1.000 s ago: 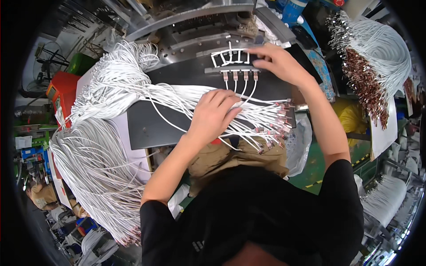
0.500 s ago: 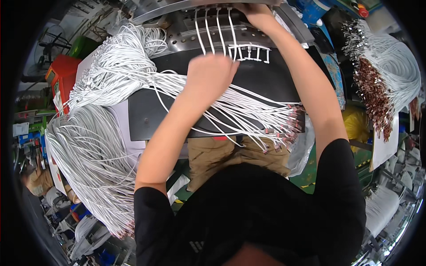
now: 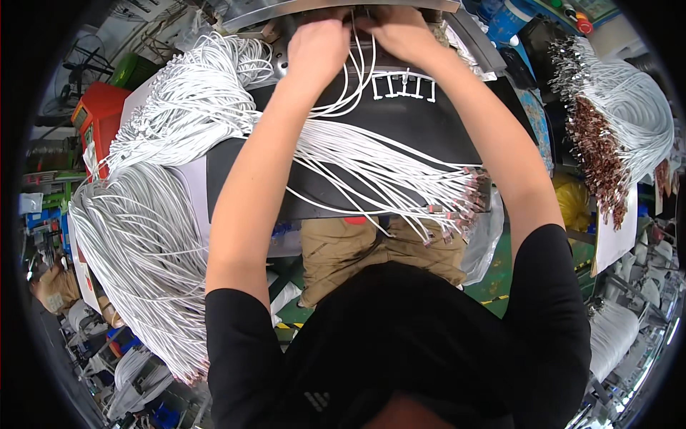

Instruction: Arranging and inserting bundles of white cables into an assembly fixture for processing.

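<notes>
Both hands are at the metal fixture (image 3: 282, 63) at the far edge of the work surface. My left hand (image 3: 319, 48) is closed, its fingers curled against the upper ends of several white cables (image 3: 363, 77); its fingertips are partly hidden. Just right of these cables, my right hand (image 3: 401, 33) reaches under the metal bar, its fingers blurred and partly hidden. The cables hang in slack curves toward me. A white plastic sprue (image 3: 404, 86) with short prongs lies below my right hand.
A bundle of white cables (image 3: 386, 168) with brownish connector ends crosses the black work surface (image 3: 443, 125). Larger cable heaps (image 3: 179, 107) lie at the left, and another coiled bundle (image 3: 636, 100) at the right. A metal bar (image 3: 286, 13) spans the fixture.
My left hand has moved up and away from me to the fixture. The cables there, nearly straight before, now bow leftward in loops. My right hand has shifted slightly left and nearer.
</notes>
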`<action>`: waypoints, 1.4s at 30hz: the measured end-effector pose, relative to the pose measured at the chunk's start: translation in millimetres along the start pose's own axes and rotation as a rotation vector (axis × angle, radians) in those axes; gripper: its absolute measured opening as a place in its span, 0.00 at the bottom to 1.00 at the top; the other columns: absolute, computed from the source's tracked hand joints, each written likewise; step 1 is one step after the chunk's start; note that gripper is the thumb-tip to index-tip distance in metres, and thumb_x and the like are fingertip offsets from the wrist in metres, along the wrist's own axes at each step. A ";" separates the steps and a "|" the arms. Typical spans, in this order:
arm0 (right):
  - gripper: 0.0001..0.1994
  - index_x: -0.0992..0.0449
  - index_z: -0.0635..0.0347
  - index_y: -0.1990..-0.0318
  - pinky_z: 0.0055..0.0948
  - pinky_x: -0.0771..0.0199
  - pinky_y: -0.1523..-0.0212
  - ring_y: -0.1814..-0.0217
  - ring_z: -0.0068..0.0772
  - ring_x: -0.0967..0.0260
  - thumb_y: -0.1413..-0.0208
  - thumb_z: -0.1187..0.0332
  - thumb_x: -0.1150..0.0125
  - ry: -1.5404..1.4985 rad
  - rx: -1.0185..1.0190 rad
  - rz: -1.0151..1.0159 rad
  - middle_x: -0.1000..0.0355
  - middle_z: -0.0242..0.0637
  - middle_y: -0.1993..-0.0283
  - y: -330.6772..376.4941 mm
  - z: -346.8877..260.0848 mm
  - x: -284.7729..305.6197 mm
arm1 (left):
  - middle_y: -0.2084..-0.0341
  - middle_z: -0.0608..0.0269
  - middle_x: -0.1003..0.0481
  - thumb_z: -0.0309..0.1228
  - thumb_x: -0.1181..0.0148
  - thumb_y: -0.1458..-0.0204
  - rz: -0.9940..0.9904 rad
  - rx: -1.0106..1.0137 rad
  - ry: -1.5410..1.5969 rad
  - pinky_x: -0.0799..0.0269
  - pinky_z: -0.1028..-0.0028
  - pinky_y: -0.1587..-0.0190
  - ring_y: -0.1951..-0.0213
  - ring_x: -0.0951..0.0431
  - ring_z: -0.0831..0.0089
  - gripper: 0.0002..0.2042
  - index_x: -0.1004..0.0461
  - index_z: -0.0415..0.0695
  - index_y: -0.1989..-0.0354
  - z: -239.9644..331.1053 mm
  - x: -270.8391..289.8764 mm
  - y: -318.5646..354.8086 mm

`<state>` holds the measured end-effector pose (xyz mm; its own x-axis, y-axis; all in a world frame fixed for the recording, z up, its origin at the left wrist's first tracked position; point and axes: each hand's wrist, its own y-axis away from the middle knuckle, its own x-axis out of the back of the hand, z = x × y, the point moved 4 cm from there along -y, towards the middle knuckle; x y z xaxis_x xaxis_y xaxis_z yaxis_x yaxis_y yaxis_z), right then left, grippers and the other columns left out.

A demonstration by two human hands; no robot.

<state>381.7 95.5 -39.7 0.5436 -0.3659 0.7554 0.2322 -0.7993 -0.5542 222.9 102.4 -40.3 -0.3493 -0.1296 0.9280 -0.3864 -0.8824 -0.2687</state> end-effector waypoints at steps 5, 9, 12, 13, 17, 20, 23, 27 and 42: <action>0.15 0.25 0.63 0.53 0.45 0.30 0.46 0.44 0.52 0.30 0.36 0.60 0.50 0.333 0.227 0.211 0.27 0.54 0.49 21.4 -18.7 7.5 | 0.75 0.42 0.22 0.41 0.47 0.42 0.955 -0.513 -0.010 0.24 0.54 0.58 0.68 0.19 0.46 0.17 0.19 0.39 0.65 12.1 -2.3 -1.2; 0.15 0.21 0.59 0.53 0.40 0.30 0.47 0.47 0.48 0.28 0.37 0.59 0.46 0.453 0.169 0.260 0.24 0.46 0.52 25.3 -26.0 7.0 | 0.46 0.55 0.25 0.35 0.48 0.43 0.289 -0.115 -0.298 0.34 0.53 0.40 0.45 0.25 0.57 0.19 0.27 0.48 0.43 -12.4 -46.3 -23.8; 0.15 0.20 0.56 0.52 0.39 0.29 0.47 0.48 0.46 0.27 0.39 0.58 0.44 0.525 0.069 0.192 0.23 0.42 0.53 17.0 -17.2 -7.5 | 0.39 0.55 0.33 0.33 0.50 0.43 0.236 -0.024 -0.333 0.40 0.49 0.36 0.38 0.31 0.57 0.23 0.33 0.51 0.36 -9.0 -44.4 -21.0; 0.15 0.20 0.55 0.51 0.40 0.29 0.46 0.48 0.46 0.27 0.39 0.58 0.43 0.540 -0.026 0.087 0.23 0.41 0.53 18.9 -6.7 -17.4 | 0.39 0.55 0.33 0.33 0.50 0.43 0.239 -0.023 -0.332 0.40 0.49 0.36 0.38 0.31 0.57 0.23 0.33 0.51 0.36 -8.2 -42.9 -20.6; 0.17 0.21 0.57 0.49 0.42 0.28 0.46 0.48 0.47 0.26 0.39 0.57 0.43 0.452 -0.032 0.056 0.23 0.43 0.51 20.7 25.8 -20.5 | 0.40 0.52 0.32 0.31 0.51 0.43 0.281 -0.068 -0.250 0.39 0.49 0.36 0.39 0.31 0.54 0.23 0.33 0.48 0.36 3.3 -38.2 -19.7; 0.20 0.24 0.60 0.45 0.40 0.25 0.49 0.48 0.46 0.25 0.38 0.56 0.42 0.168 -0.083 0.065 0.23 0.45 0.49 38.3 0.5 8.2 | 0.40 0.50 0.33 0.28 0.51 0.42 0.342 -0.134 -0.131 0.37 0.53 0.37 0.39 0.32 0.48 0.22 0.32 0.46 0.37 17.2 1.1 25.8; 0.17 0.24 0.58 0.43 0.26 0.27 0.49 0.51 0.27 0.24 0.36 0.63 0.41 -0.246 -0.350 0.144 0.22 0.40 0.52 109.6 -42.7 90.3 | 0.52 0.45 0.25 0.23 0.47 0.41 0.254 -0.237 0.508 0.28 0.63 0.47 0.52 0.23 0.53 0.14 0.27 0.37 0.47 27.6 84.9 143.5; 0.10 0.27 0.66 0.64 0.23 0.30 0.65 0.67 0.24 0.32 0.31 0.71 0.52 -0.131 -0.652 0.726 0.28 0.34 0.67 303.1 4.9 170.7 | 0.71 0.51 0.21 0.38 0.48 0.35 -0.761 0.315 1.811 0.25 0.72 0.71 0.73 0.20 0.65 0.17 0.25 0.33 0.61 -7.1 26.3 308.9; 0.18 0.23 0.63 0.50 0.39 0.30 0.42 0.47 0.44 0.27 0.49 0.70 0.34 -0.559 -1.033 0.034 0.25 0.44 0.49 453.7 -71.4 47.6 | 0.67 0.62 0.21 0.28 0.45 0.36 0.255 1.058 1.506 0.25 0.72 0.59 0.65 0.21 0.73 0.08 0.24 0.38 0.65 -83.3 -62.3 371.7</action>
<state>455.3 -318.5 -230.2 0.8752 -0.3395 0.3446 -0.4140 -0.8942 0.1704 30.0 -179.8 -219.5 -0.9040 -0.3493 -0.2465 0.2103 -0.8653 0.4550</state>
